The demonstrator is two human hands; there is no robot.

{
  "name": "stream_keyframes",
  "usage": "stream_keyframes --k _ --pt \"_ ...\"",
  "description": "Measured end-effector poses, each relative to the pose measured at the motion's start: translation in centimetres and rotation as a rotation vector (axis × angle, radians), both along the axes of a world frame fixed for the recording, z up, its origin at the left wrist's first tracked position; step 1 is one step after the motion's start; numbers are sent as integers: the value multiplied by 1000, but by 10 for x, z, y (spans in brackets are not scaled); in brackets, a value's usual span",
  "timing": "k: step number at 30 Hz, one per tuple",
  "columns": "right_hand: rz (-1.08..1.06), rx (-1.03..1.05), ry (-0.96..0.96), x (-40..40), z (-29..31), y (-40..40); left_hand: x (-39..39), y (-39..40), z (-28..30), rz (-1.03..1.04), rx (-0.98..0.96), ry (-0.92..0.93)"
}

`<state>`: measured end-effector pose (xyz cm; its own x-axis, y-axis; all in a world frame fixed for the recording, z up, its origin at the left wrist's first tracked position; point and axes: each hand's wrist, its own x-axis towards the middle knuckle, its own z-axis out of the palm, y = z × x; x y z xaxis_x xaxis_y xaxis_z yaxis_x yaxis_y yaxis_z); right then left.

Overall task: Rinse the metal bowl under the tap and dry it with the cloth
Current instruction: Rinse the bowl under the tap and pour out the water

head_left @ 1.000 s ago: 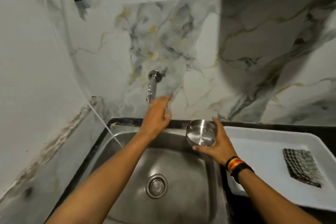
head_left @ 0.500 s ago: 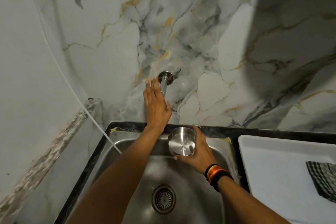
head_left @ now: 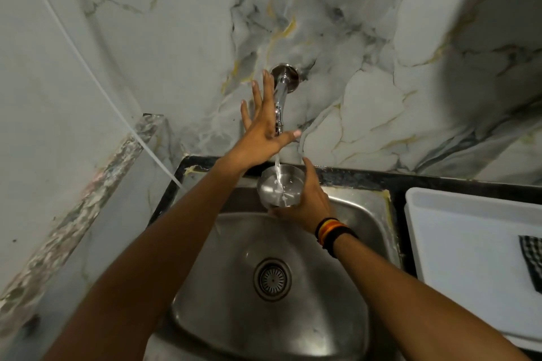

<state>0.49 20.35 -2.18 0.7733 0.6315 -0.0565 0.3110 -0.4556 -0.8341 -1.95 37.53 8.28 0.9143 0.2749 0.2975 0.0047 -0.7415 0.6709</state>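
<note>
My right hand (head_left: 308,199) grips a small metal bowl (head_left: 280,186) from its right side and holds it over the back of the steel sink (head_left: 360,208). A stream of water falls from the wall tap (head_left: 281,94) into the bowl. My left hand (head_left: 262,129) rests on the tap with its fingers spread and the thumb across the spout's lower end. A black-and-white checked cloth (head_left: 532,264) lies at the right edge of the view, partly cut off.
A white tray (head_left: 457,243) right of the sink bears the cloth. The drain (head_left: 272,279) sits in the sink's middle. A marble wall rises behind, and a thin white cord (head_left: 96,79) runs down the left wall to the sink's corner.
Water has started running from the tap into the bowl. My left hand has spread flat over the tap, and my right hand has brought the bowl under the spout.
</note>
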Motion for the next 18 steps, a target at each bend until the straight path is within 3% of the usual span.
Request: stream_keyframes --k 6,12,18 --pt "68 69 -16 -9 -10 -4 -2 -4 -2 14 67 14" --pt "-57 16 -42 20 2 0 4 -12 -23 148 218 -129" --pt "90 82 -96 15 -15 -1 10 -7 -32 158 267 -176"
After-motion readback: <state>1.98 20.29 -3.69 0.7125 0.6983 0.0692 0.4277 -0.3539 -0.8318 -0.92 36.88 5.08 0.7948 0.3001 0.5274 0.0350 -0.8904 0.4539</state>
